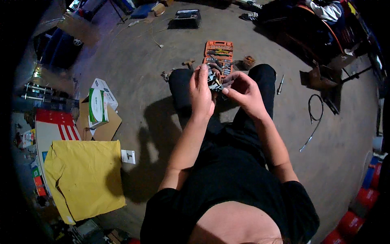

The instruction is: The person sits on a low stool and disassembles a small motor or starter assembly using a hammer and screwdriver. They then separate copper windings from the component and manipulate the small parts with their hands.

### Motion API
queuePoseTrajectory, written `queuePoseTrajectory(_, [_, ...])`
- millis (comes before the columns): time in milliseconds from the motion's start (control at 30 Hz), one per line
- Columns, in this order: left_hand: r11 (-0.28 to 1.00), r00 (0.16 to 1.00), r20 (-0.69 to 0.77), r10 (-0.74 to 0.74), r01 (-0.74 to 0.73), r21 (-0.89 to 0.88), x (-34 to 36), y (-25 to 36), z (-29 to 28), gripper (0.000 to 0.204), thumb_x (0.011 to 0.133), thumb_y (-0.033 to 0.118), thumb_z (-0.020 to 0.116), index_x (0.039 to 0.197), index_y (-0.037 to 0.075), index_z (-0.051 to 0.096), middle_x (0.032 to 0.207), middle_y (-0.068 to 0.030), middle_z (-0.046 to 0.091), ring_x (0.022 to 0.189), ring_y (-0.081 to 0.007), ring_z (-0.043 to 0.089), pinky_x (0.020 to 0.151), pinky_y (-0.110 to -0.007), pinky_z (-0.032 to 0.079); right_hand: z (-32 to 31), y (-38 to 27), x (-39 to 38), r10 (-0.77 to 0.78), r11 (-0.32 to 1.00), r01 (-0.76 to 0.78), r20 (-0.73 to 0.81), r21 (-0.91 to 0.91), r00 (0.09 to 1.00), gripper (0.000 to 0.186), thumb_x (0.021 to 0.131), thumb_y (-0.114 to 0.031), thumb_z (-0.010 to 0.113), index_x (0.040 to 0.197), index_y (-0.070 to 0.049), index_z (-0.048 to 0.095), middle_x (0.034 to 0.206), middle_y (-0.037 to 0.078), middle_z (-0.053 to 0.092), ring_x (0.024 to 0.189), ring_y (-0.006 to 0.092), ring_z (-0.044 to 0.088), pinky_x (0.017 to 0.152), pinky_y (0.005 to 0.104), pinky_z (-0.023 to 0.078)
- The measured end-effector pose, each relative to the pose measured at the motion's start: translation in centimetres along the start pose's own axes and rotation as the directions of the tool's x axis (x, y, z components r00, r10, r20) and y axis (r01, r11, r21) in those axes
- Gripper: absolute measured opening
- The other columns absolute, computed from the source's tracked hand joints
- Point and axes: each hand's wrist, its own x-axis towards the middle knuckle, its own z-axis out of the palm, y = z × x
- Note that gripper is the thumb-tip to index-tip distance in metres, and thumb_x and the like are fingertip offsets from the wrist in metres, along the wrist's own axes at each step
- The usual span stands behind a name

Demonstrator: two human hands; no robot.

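Between my knees I hold a small metal machine part (215, 84) with silvery and dark pieces; its exact kind cannot be made out. My left hand (202, 92) grips it from the left side, fingers pointing up. My right hand (247, 94) is curled at its right edge, thumb and forefinger pinching at the part. Just beyond, an orange tool case (219, 43) lies open on the floor with sockets and yellow-handled tools. My hands hide some of its lower half.
A hammer (188, 63) and a copper-coloured coil (248, 62) flank the case. Rightward lie a thin tool (280, 84), a black cable (311, 118) and a cardboard box (322, 77). Leftward are a yellow bag (89, 179) and a green-white box (97, 107). A battery (187, 17) stands far ahead.
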Motion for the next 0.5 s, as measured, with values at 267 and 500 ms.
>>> queuePoseTrajectory(267, [0.994, 0.995, -0.014, -0.097, 0.096, -0.046, -0.2, 0.2, -0.5, 0.031, 0.095, 0.033, 0.048, 0.095, 0.003, 0.058, 0.076, -0.0026, 0.057, 0.066, -0.0108, 0.055, 0.056, -0.025, 0.047, -0.1, 0.6, 0.1, -0.104, 0.994, 0.107, 0.109, -0.022, 0.989, 0.028, 0.082, -0.006, 0.065, 0.108, 0.000, 0.054, 0.104, 0.006, 0.059, 0.096, 0.0113, 0.055, 0.084, 0.0263, 0.045])
queuePoseTrajectory(500, [0.945, 0.968, -0.036, -0.250, 0.236, -0.226, 0.9, -0.8, -0.9, 0.032, 0.095, 0.035, 0.049, 0.096, 0.004, 0.055, 0.076, -0.0042, 0.056, 0.062, -0.0115, 0.052, 0.050, -0.022, 0.040, -0.8, 0.2, 0.2, -0.070, 0.979, 0.056, -0.064, -0.197, 0.995, 0.027, 0.081, -0.010, 0.068, 0.103, 0.001, 0.057, 0.094, 0.007, 0.063, 0.088, 0.0121, 0.059, 0.079, 0.0267, 0.048])
